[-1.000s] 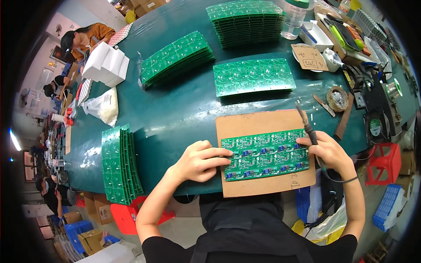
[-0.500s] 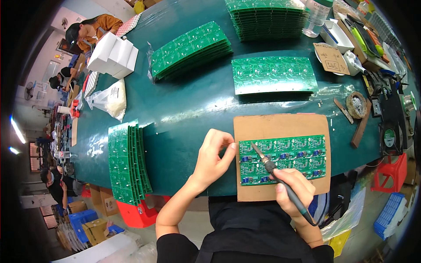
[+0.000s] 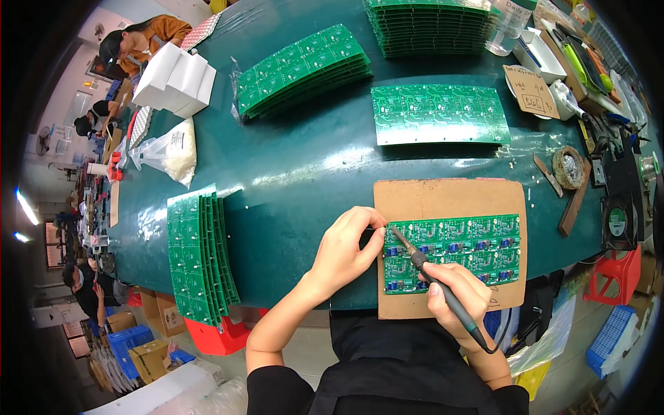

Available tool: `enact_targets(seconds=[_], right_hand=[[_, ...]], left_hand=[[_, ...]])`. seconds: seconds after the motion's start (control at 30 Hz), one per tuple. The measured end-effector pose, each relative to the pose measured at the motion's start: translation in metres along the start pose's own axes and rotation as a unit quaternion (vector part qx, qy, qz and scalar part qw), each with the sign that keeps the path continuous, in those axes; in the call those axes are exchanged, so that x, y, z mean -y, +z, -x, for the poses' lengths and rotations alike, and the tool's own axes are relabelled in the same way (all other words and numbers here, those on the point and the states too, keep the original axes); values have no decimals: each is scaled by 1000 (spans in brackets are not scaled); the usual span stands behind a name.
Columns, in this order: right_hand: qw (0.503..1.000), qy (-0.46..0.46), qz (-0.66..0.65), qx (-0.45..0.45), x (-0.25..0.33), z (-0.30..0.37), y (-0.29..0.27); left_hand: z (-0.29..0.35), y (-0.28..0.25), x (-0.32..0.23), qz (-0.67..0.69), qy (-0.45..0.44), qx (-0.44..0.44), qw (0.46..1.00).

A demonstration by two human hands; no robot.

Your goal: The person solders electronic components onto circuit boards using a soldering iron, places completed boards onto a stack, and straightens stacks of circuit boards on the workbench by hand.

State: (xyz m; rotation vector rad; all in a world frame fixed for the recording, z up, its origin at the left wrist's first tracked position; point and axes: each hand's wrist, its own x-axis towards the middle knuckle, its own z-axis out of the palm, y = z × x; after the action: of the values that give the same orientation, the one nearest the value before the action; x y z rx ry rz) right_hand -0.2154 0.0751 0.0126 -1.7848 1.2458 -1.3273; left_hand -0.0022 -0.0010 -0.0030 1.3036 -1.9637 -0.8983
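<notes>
A green circuit board panel (image 3: 484, 259) with blue parts in two rows lies on a brown cardboard sheet (image 3: 449, 199) in front of me. My right hand (image 3: 462, 296) grips a soldering iron (image 3: 419, 259) like a pen, its tip at the panel's upper left corner. Beside that corner, my left hand (image 3: 340, 254) is closed in a pinch on a thin strand that looks like solder wire (image 3: 374, 228). The fingertips come close to the iron's tip. Whether the tip touches the board is too small to tell.
Stacks of green panels stand at the left (image 3: 197, 256), the back (image 3: 304, 69), the far back (image 3: 425, 31) and behind the cardboard (image 3: 439, 114). On the right are a tip-cleaner pot (image 3: 568, 168), a wooden strip (image 3: 575, 200) and a small fan (image 3: 618, 221). Co-workers sit far left.
The iron's tip has shifted left across the panel to its corner. My left fingertips have come right, up to the panel's edge. The whole view has shifted slightly.
</notes>
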Motion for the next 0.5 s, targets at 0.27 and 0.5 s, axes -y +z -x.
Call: enact_targets(seconds=[0.27,0.5], right_hand=[[1000,-4,5,-20,2,5,-11],[997,41,29,-55,2,10,-37]], left_hand=[[-5,0,-3,-51,81,-8,995],[-10,10,-23,-28,57,15,998]])
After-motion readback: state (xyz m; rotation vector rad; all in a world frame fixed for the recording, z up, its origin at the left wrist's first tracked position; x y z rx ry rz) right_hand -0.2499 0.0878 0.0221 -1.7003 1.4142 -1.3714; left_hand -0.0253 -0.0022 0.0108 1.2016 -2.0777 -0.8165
